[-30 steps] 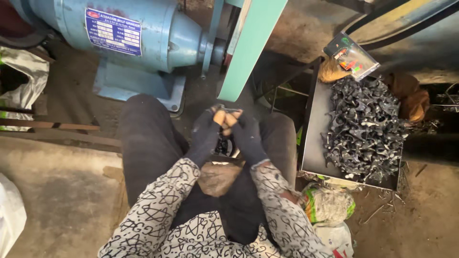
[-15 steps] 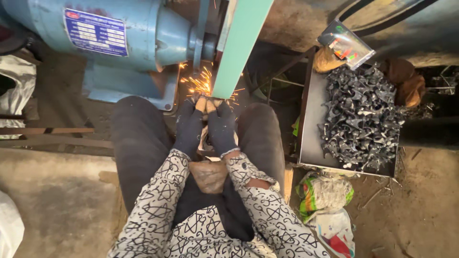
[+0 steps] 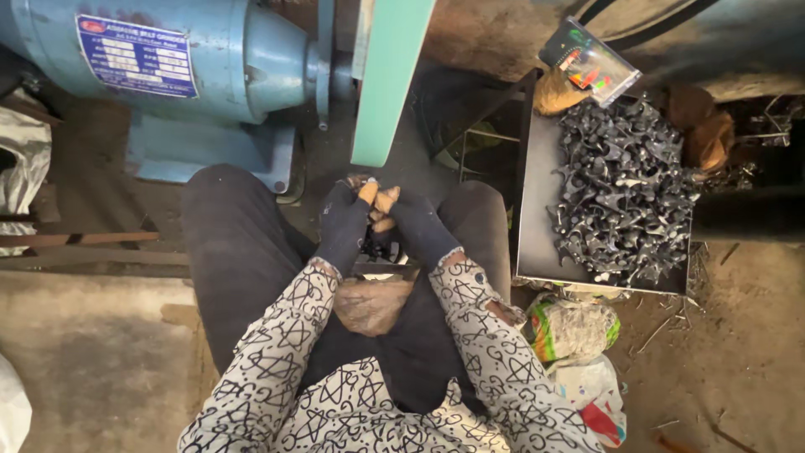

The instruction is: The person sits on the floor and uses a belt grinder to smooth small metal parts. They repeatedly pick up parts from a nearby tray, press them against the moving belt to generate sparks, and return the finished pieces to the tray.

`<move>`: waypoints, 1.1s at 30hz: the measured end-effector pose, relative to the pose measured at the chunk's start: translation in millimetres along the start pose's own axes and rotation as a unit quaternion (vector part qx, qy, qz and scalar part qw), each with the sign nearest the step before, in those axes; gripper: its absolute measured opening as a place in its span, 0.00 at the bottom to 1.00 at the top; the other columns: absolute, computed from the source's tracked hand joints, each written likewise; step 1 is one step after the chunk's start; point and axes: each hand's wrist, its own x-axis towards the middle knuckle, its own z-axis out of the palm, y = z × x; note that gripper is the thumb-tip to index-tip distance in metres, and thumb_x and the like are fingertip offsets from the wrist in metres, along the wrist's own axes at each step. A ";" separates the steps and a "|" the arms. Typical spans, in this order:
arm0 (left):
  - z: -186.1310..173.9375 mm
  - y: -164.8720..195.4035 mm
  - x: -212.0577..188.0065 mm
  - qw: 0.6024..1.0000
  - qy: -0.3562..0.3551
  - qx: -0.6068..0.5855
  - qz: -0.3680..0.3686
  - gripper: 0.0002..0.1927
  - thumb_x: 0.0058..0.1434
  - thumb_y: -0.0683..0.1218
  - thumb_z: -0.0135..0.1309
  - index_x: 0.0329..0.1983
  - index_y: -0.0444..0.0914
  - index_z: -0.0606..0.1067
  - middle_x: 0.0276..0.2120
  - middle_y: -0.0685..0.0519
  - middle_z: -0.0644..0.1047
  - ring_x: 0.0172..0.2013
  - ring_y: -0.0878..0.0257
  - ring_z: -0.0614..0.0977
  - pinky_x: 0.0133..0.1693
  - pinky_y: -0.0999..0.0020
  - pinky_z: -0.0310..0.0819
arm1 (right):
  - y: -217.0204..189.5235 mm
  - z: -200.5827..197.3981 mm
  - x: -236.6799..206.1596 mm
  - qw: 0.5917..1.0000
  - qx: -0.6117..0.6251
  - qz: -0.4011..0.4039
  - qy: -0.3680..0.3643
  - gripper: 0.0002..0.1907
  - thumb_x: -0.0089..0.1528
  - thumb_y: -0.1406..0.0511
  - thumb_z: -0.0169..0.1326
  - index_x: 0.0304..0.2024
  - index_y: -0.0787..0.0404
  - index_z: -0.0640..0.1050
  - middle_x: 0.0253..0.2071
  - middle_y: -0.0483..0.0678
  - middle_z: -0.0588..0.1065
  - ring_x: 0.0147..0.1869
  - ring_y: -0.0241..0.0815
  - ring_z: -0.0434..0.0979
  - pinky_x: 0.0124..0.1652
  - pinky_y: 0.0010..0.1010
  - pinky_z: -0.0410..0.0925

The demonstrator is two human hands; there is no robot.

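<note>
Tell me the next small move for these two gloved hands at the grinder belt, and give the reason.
Probably bring the small dark metal piece up to the green belt. The left hand and right hand pinch it together in the lap, short of the belt, with no sparks showing. The tray of dark metal pieces sits to the right, so grinding looks unfinished.

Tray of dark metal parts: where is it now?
Head view, person's right side: the tray sits beside the right knee, below a clear plastic packet and above crumpled bags.
</note>
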 end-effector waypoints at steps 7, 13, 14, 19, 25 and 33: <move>15.1 8.8 3.4 0.986 -0.029 0.144 0.077 0.20 0.71 0.55 0.52 0.40 0.33 0.80 0.30 0.50 0.81 0.32 0.65 0.82 0.36 0.70 0.75 | 5.0 -13.9 12.1 0.990 0.042 -0.137 -0.017 0.08 0.67 0.64 0.55 0.44 0.63 0.76 0.38 0.44 0.77 0.41 0.33 0.78 0.42 0.26 0.72; -1.5 20.8 5.6 0.984 -0.061 0.146 0.077 0.19 0.69 0.57 0.52 0.44 0.36 0.79 0.34 0.53 0.82 0.34 0.67 0.82 0.36 0.71 0.75 | 13.1 4.5 14.8 0.991 -0.035 -0.129 0.030 0.07 0.70 0.63 0.54 0.46 0.61 0.75 0.41 0.42 0.75 0.45 0.31 0.73 0.44 0.26 0.69; -4.8 22.9 7.3 0.990 -0.064 0.120 0.044 0.19 0.68 0.57 0.52 0.46 0.37 0.79 0.35 0.53 0.82 0.34 0.68 0.81 0.35 0.72 0.75 | 14.0 10.5 14.8 0.988 -0.052 -0.136 0.041 0.07 0.71 0.63 0.54 0.46 0.60 0.73 0.42 0.41 0.74 0.47 0.31 0.72 0.46 0.26 0.69; -12.4 26.4 8.8 0.986 -0.042 0.162 0.003 0.18 0.69 0.55 0.52 0.46 0.36 0.78 0.34 0.53 0.82 0.30 0.67 0.79 0.32 0.70 0.73 | 13.3 32.2 13.0 0.958 0.276 -0.050 -0.064 0.05 0.68 0.64 0.53 0.46 0.55 0.73 0.42 0.41 0.74 0.43 0.35 0.74 0.44 0.28 0.70; -7.6 18.1 7.4 0.991 -0.115 -0.013 0.069 0.16 0.70 0.51 0.50 0.48 0.35 0.77 0.40 0.53 0.83 0.40 0.68 0.83 0.43 0.71 0.77 | 6.1 30.1 12.9 0.981 0.129 -0.142 0.026 0.09 0.69 0.65 0.53 0.47 0.64 0.79 0.39 0.43 0.76 0.40 0.31 0.72 0.41 0.24 0.66; -22.5 0.3 3.2 0.986 0.049 0.108 0.115 0.15 0.72 0.50 0.49 0.48 0.34 0.76 0.35 0.53 0.79 0.36 0.66 0.77 0.39 0.68 0.73 | 22.5 63.0 23.8 0.941 -0.130 -0.255 0.181 0.08 0.68 0.66 0.54 0.43 0.66 0.79 0.35 0.45 0.79 0.37 0.32 0.77 0.37 0.27 0.70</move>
